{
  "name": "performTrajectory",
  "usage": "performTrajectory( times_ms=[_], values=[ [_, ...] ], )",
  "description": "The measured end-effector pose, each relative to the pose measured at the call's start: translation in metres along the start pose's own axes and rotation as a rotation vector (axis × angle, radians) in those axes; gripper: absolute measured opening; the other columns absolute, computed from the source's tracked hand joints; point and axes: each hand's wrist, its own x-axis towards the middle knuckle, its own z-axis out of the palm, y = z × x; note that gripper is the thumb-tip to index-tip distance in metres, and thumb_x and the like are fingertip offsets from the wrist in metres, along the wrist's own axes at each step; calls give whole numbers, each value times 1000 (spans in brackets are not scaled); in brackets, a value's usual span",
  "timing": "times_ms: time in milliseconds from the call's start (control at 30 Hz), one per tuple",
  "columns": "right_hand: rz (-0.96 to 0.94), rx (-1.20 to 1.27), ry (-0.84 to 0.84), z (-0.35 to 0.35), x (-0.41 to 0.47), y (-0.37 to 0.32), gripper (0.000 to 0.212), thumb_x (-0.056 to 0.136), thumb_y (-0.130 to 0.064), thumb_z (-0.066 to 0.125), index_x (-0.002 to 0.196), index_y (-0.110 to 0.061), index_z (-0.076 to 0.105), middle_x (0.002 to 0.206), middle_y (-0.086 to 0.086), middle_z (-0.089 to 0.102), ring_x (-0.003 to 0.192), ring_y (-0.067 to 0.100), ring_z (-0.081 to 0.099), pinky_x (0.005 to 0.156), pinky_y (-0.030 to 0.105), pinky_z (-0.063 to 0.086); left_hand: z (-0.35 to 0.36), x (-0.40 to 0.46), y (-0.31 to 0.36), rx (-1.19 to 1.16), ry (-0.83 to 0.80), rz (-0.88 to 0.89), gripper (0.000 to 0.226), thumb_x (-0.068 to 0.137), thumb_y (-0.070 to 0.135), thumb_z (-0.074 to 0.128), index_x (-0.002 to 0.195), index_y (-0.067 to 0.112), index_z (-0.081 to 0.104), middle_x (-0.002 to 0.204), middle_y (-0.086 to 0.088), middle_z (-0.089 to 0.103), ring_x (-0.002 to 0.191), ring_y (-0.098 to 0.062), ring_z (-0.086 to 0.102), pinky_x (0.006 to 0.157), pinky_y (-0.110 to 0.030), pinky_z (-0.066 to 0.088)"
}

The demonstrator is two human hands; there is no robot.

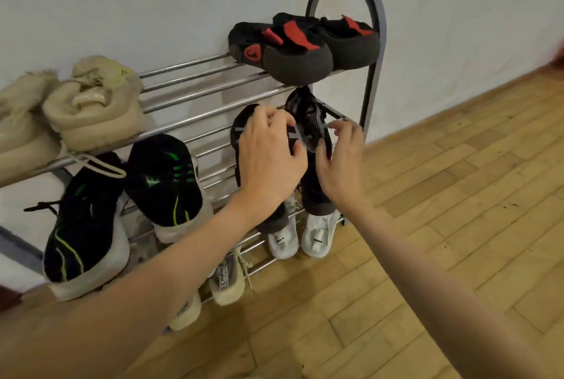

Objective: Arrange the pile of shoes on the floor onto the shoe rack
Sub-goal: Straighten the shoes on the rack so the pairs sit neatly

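Observation:
A metal shoe rack (377, 43) with three tiers of bars stands against the white wall. At the right end of the middle tier lies a pair of black mesh shoes with grey straps. My left hand (268, 162) curls over the left black shoe (239, 131), fingers on its upper. Beside the right black mesh shoe (308, 119), my right hand (340, 162) has its fingers spread, thumb and fingertips touching the shoe's side and a grey strap. Both shoes point toes-down toward me, and my hands hide part of them.
The top tier holds beige shoes (91, 110) at the left and black-and-red shoes (294, 53) at the right. Black-and-green sneakers (164, 177) fill the left of the middle tier. White shoes (317, 235) and cream shoes (227, 284) sit on the bottom tier. Wooden parquet floor (427, 226) lies to the right.

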Motion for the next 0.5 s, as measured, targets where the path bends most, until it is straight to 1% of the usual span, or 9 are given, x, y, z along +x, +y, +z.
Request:
performTrajectory(
  times_ms=[33, 100, 167, 267, 367, 433, 467, 500],
  values=[
    [-38, -20, -31, 6, -7, 2, 33, 91, -15, 53, 123, -4, 52, 122, 14, 48, 114, 21, 46, 98, 26, 39, 5, 0, -5, 0, -16, -48, 34, 83, 23, 62, 116, 16, 58, 118, -1, 51, 107, -15, 51, 94, -32, 45],
    [-125, -71, -62, 15, -15, 10, 33, 95, -19, 50, 125, -5, 54, 125, 16, 48, 119, 25, 45, 103, 32, 37, 13, 3, -15, 34, -42, -105, 42, 83, 24, 62, 123, 16, 54, 124, 0, 51, 115, -16, 51, 102, -33, 38],
    [-136, -85, -68, 20, -20, 18, 31, 97, -24, 47, 120, -8, 61, 128, 16, 49, 123, 27, 44, 106, 37, 35, 20, 2, -24, 76, -86, -155, 48, 83, 25, 63, 128, 15, 50, 128, -1, 50, 120, -18, 49, 105, -34, 33],
    [-86, -16, -117, 18, -24, 29, 33, 96, -34, 47, 117, -15, 65, 136, 10, 46, 130, 24, 38, 109, 34, 30, 32, -7, -35, 118, -143, -224, 53, 83, 28, 63, 131, 14, 46, 132, -5, 47, 126, -22, 44, 106, -38, 32],
    [-130, -11, -240, 11, -26, 36, 41, 88, -39, 61, 124, -18, 60, 144, 7, 39, 136, 23, 32, 112, 28, 25, 39, -17, -42, 89, -129, -231, 59, 81, 32, 65, 131, 10, 45, 134, -11, 43, 126, -29, 43, 105, -42, 38],
    [-151, 2, -278, 8, -23, 40, 43, 85, -34, 68, 124, -17, 61, 145, 7, 38, 135, 19, 35, 113, 26, 29, 40, -23, -45, 34, -132, -222, 68, 78, 31, 69, 135, 8, 39, 135, -16, 39, 125, -32, 44, 103, -45, 42],
    [-132, 46, -273, 5, -20, 40, 39, 86, -27, 69, 122, -16, 63, 145, 7, 41, 133, 14, 39, 112, 21, 32, 39, -26, -46, -6, -146, -227, 73, 78, 29, 71, 139, 8, 36, 136, -16, 38, 125, -33, 44, 104, -44, 42],
    [-114, 89, -257, 1, -18, 39, 34, 86, -20, 69, 119, -15, 65, 144, 7, 44, 128, 6, 42, 108, 13, 34, 38, -28, -48, -47, -163, -242, 77, 78, 27, 72, 142, 10, 32, 137, -15, 37, 126, -31, 44, 106, -40, 41]
  ],
)
